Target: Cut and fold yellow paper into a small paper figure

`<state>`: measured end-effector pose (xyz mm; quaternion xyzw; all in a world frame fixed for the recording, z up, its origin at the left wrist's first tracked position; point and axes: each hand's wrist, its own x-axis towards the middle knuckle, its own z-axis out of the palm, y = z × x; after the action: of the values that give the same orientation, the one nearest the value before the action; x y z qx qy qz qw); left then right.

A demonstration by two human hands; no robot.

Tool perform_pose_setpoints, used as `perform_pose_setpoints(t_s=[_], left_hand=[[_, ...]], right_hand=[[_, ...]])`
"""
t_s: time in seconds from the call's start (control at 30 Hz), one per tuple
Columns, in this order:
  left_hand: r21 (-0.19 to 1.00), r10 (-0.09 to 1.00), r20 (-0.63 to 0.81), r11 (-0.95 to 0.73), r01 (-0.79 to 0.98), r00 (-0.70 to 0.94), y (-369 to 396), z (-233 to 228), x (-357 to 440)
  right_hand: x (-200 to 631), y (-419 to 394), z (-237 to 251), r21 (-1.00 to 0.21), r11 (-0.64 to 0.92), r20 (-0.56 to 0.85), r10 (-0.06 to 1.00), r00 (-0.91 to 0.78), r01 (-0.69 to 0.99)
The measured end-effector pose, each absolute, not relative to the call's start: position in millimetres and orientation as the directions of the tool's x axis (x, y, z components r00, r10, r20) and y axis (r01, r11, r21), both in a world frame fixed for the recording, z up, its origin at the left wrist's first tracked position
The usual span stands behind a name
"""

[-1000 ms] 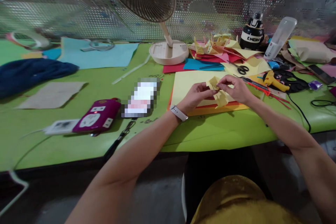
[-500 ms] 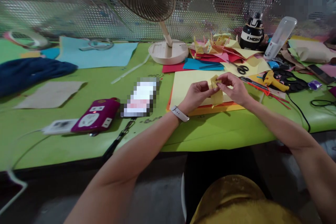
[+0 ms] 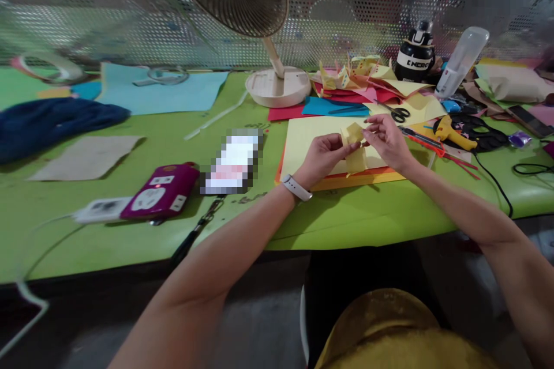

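Note:
Held over the paper stack is a small folded piece of yellow paper (image 3: pixel 355 162), its upper part bent into a flap. My left hand (image 3: pixel 325 153), with a pale watch band on the wrist, pinches it from the left between thumb and fingers. From the right, my right hand (image 3: pixel 386 139) has curled fingers, with thumb and fingertip at the flap's right edge. Beneath both hands lies a stack of pale yellow and orange sheets (image 3: pixel 303 134). Black-handled scissors (image 3: pixel 400 114) rest just beyond my right hand, and a cutter (image 3: pixel 419 138) lies beside it.
A fan (image 3: pixel 277 89) stands at the back, left of yellow paper crowns (image 3: pixel 350 74) on coloured sheets. On the right are a yellow glue gun (image 3: pixel 454 134), a black bottle (image 3: pixel 414 57) and a clear bottle (image 3: pixel 463 63). A phone (image 3: pixel 234 161) and purple power strip (image 3: pixel 162 190) lie left.
My right hand's fingers have shifted slightly right and spread a little. The upper flap of the yellow paper now shows more openly. My left hand keeps its hold in nearly the same spot.

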<state>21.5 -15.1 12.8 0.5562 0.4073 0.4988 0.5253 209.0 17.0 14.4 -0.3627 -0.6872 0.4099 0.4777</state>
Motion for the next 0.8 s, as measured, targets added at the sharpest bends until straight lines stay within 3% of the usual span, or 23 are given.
perform_pose_setpoints(t_s=[0.17, 0.8], left_hand=[[0.993, 0.983, 0.107, -0.099, -0.056, 0.150, -13.1, 9.8, 20.4], [0.994, 0.982, 0.064, -0.046, -0.103, 0.175, -14.6, 12.9, 21.4]], right_hand=[[210.4, 18.7, 16.5, -0.939, 0.324, 0.258, 0.887, -0.383, 0.117], [210.7, 25.3, 10.3, -0.951, 0.294, 0.225, 0.867, -0.444, 0.094]])
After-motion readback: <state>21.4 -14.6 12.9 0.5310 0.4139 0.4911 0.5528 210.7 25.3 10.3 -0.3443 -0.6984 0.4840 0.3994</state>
